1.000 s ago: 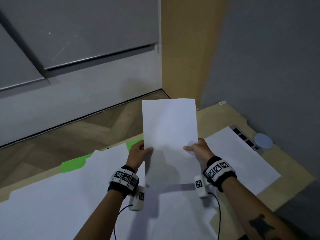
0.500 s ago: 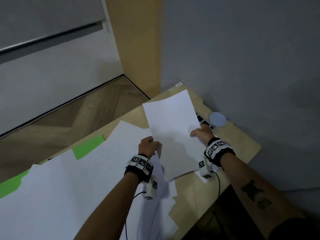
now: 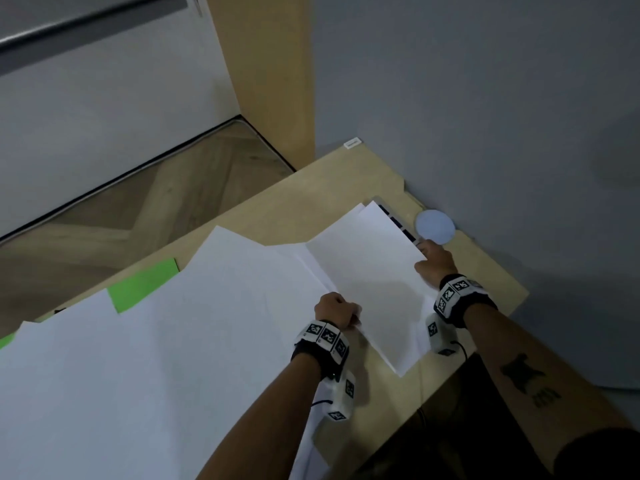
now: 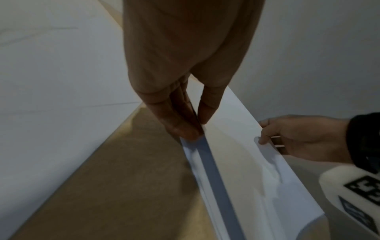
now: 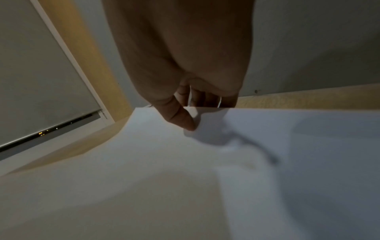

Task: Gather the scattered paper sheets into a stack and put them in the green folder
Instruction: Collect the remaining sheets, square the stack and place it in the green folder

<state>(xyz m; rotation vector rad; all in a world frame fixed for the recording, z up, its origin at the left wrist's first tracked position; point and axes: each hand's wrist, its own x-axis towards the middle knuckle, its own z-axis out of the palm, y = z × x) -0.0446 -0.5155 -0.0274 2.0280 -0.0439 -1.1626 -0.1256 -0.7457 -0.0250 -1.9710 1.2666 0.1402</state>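
Sheets (image 3: 367,282) (several) pinched by two hands.

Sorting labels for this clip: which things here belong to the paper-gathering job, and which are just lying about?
Part of the job:
- held paper sheets, pinched by left hand and right hand
- loose sheets spread on the desk
- green folder, mostly covered

Just lying about:
- round pale disc by the wall
- dark-keyed device under the papers
- wooden desk

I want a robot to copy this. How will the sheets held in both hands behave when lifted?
Probably floppy: the sheets dimple at the right hand. Likely light: the left hand holds them by a pinch. The edges look fanned, so they may slip apart.
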